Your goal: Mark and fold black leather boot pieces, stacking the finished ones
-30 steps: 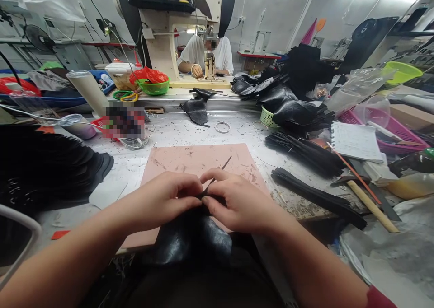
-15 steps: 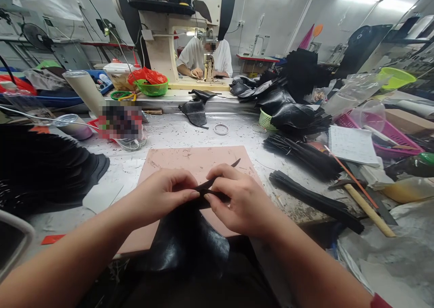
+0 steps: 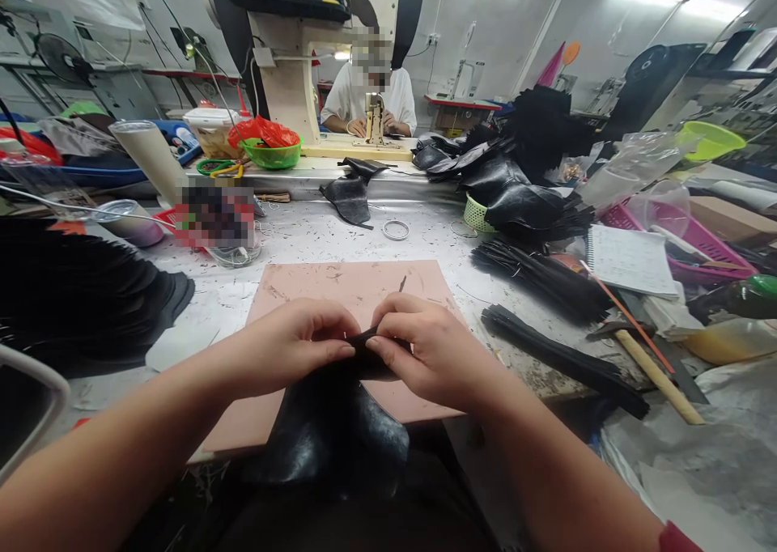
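Observation:
Over the pink board (image 3: pixel 418 281), my left hand (image 3: pixel 307 337) pinches the top edge of a black leather piece (image 3: pixel 337 435) between thumb and fingers. The leather hangs down toward my lap, shiny on its lower part. Close beside it, my right hand (image 3: pixel 425 346) is closed on a narrow black strip (image 3: pixel 401 285) laid along that same edge. The strip's thin free end pokes up behind the right fingers. My fingers cover most of where strip and leather meet.
Stacked black pieces (image 3: pixel 91 301) lie left. Bundles of black strips (image 3: pixel 558 358) and a hammer (image 3: pixel 659 374) lie right. A white ring (image 3: pixel 396 230) sits beyond the board. A sewing machine (image 3: pixel 285 74) stands behind, with another person (image 3: pixel 397 99) seated beyond it.
The strip's free end has swung left and more upright, and less of it shows. Both hands stay pinched at the edge, slightly shifted. The person behind has raised their head.

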Motion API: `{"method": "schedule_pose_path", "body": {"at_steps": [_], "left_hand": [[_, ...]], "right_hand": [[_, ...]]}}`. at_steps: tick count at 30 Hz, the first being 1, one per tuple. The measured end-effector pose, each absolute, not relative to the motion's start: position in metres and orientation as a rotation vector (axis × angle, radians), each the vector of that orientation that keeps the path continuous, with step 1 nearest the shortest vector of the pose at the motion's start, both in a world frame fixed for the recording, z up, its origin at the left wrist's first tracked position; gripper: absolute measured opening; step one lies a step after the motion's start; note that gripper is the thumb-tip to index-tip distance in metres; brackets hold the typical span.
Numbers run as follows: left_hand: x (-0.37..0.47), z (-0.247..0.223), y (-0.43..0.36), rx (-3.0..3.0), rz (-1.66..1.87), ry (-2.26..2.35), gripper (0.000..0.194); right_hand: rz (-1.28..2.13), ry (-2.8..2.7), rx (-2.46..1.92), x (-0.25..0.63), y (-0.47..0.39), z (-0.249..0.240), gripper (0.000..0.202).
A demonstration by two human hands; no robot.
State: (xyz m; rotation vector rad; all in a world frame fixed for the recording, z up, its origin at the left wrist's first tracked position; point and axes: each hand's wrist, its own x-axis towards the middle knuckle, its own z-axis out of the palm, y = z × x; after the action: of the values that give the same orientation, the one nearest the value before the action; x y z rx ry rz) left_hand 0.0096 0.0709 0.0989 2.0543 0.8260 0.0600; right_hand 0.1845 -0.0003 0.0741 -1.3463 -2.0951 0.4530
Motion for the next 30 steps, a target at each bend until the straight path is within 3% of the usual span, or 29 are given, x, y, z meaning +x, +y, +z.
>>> {"method": "schedule_pose_path", "body": {"at_steps": [10,25,30], "left_hand": [[0.011,0.099,0.074,2.192,0.039,0.671,0.016],[0.018,0.097,0.062,2.093,0.202,0.875,0.017],[0.019,0.096,0.064,2.113,0.235,0.962,0.017]], "right_hand": [[0.377,-2.157,-1.418,0.179,-0.002,0.075,0.015],[0.47,-2.026,-1.272,0.188,-0.002,0.069,0.01],[0.153,-2.033,-1.384,0.185,-0.006,0.068,0.01]]}}
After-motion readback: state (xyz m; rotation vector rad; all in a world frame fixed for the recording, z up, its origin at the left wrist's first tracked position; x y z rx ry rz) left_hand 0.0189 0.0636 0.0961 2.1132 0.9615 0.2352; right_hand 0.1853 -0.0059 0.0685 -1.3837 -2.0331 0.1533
